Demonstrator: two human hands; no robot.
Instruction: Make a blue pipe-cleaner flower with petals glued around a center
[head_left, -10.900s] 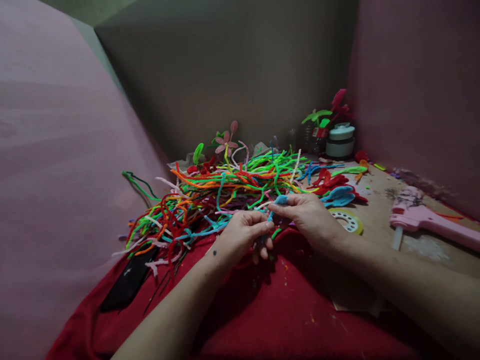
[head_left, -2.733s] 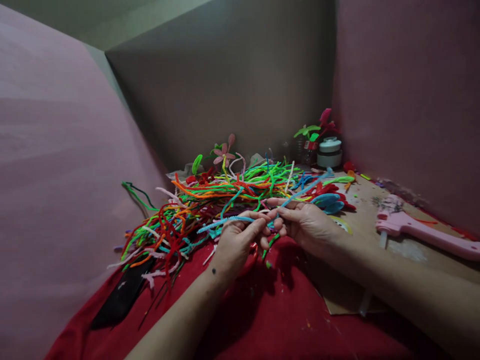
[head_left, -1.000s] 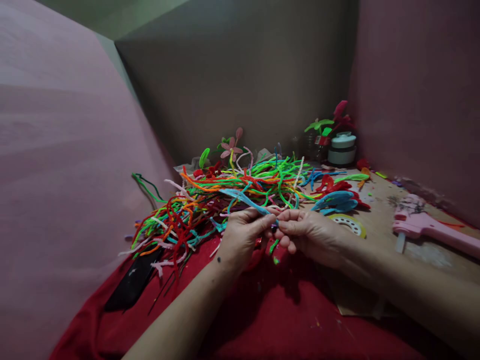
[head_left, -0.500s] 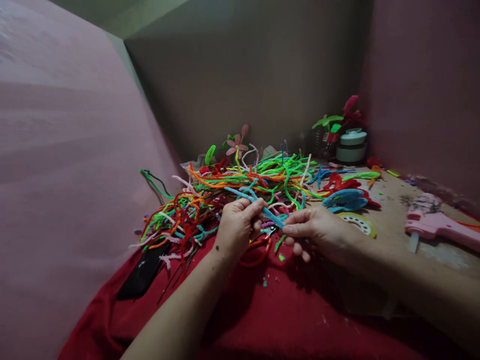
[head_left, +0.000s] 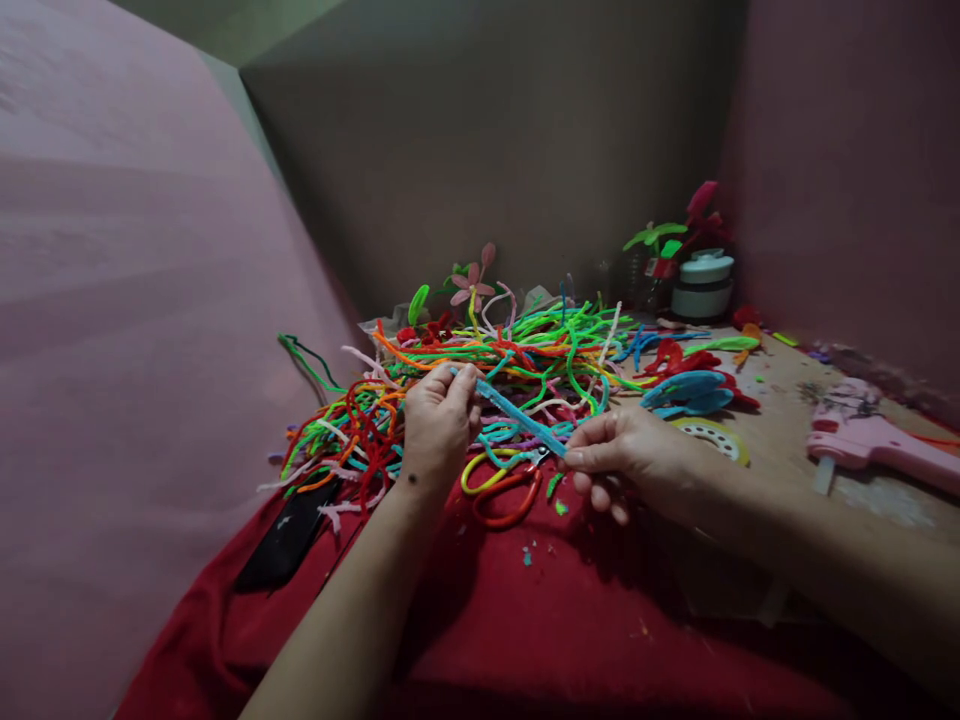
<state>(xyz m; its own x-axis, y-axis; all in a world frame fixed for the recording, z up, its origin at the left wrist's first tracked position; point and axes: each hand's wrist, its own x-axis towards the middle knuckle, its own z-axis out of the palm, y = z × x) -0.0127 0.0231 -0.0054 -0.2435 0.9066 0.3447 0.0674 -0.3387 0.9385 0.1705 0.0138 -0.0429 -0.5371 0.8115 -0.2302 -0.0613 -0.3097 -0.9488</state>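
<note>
A light-blue pipe cleaner (head_left: 519, 413), its strands lying side by side, is stretched between my two hands. My left hand (head_left: 440, 420) pinches its upper left end between thumb and fingers. At the lower right end, my right hand (head_left: 628, 452) grips it with thumb and forefinger, the other fingers curled loosely below. Under the pipe cleaner lie scissors (head_left: 508, 512) with red and yellow handles, partly covered by it and by loose strands. Behind my hands spreads a tangled pile of coloured pipe cleaners (head_left: 517, 345).
A pink glue gun (head_left: 870, 445), a yellow tape roll (head_left: 720, 440) and blue fuzzy petals (head_left: 690, 393) lie on the right. A black phone-like object (head_left: 289, 545) rests on the red cloth (head_left: 525, 630). A lidded pot (head_left: 703, 290) and fuzzy flowers (head_left: 472, 287) stand behind.
My left hand has slid left and up along the light-blue pipe cleaner, so a longer straight stretch shows. The scissor handles are more exposed. My right hand has hardly moved.
</note>
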